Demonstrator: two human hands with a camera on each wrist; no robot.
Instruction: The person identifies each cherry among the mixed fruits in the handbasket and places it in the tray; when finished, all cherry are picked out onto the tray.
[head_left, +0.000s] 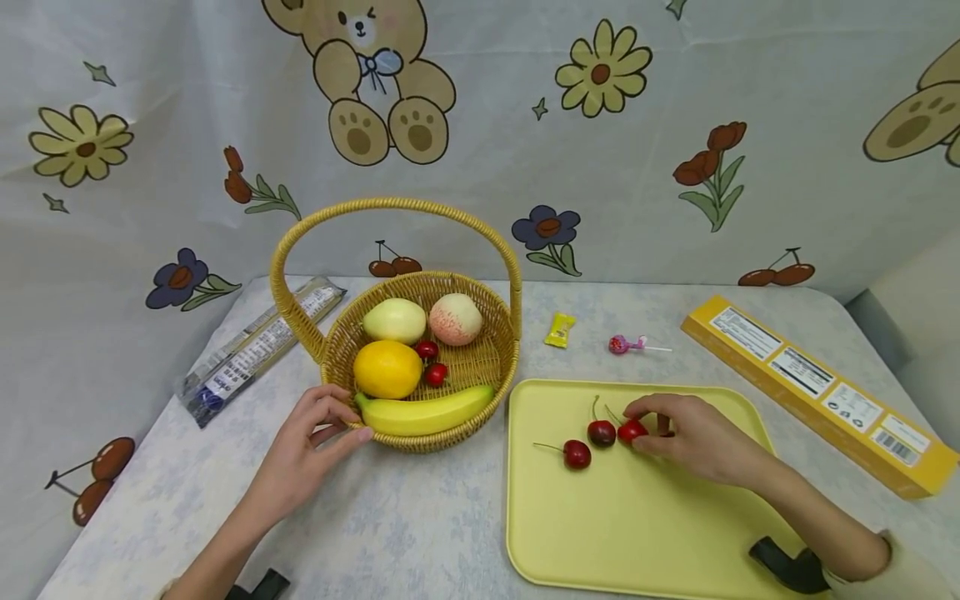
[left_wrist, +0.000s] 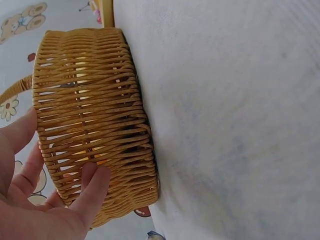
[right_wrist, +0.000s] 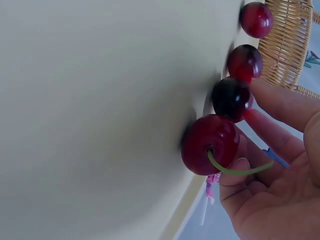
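While the left grip (head_left: 311, 442) curls on the basket (head_left: 480, 371) rim, seemingly to steady it, the right grip (head_left: 693, 437) pinches a cherry (head_left: 628, 432). That tray's (head_left: 622, 533) raised edge would catch any rollers.

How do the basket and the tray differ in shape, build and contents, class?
The basket is round and woven, while the tray is rectangular with a smooth-looking surface. The basket has a tall arched handle; the tray shows none. The basket holds a banana among other fruit, whereas the tray carries only cherries. Both are yellowish and sit on the table.
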